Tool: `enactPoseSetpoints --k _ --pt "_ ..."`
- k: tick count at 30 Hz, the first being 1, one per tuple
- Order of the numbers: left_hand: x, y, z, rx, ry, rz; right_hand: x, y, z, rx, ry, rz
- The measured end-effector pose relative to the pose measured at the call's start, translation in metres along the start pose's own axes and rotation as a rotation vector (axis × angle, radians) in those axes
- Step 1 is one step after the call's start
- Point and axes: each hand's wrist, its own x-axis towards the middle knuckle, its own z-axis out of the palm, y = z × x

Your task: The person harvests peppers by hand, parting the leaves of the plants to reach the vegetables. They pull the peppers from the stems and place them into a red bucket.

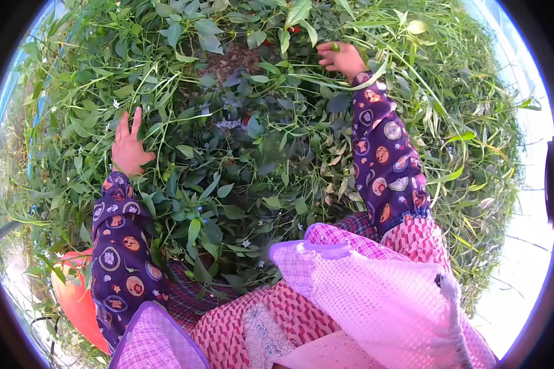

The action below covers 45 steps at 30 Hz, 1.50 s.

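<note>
Deep in the leafy green plants, right hand is pinching a small green pod, while left hand lies flat, fingers spread on leaves.

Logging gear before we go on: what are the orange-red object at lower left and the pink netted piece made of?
The orange-red object looks like plastic: smooth, evenly coloured, softly glossy. The pink netted piece looks like matte mesh fabric: a fine grid of holes shows; fibre unclear.

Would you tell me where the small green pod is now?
Head view, upper right of centre: the small green pod sits in the fingers of the right hand, amid leaves.
</note>
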Motion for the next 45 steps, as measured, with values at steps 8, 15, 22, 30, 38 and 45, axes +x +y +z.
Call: enactPoseSetpoints --k 8,15,22,30,38,45 --pt "0.0 0.002 -0.003 0.002 -0.038 -0.026 0.018 0.021 0.019 -1.184 0.083 -0.099" --pt "-0.001 0.003 -0.002 0.028 -0.009 -0.017 0.017 0.04 0.043 -1.355 0.246 -0.201" --pt "-0.001 0.004 -0.002 0.029 -0.011 -0.012 -0.005 0.006 0.028 -0.754 0.201 0.009" --pt "-0.003 0.011 -0.01 0.025 -0.015 -0.038 0.018 0.044 0.023 -0.642 0.039 -0.276" --pt "-0.004 0.023 -0.022 0.0 -0.057 -0.088 -0.012 -0.003 0.014 0.482 0.041 0.264" --pt "-0.005 0.027 -0.025 0.035 -0.074 -0.122 -0.01 0.016 0.004 0.719 -0.32 0.16"
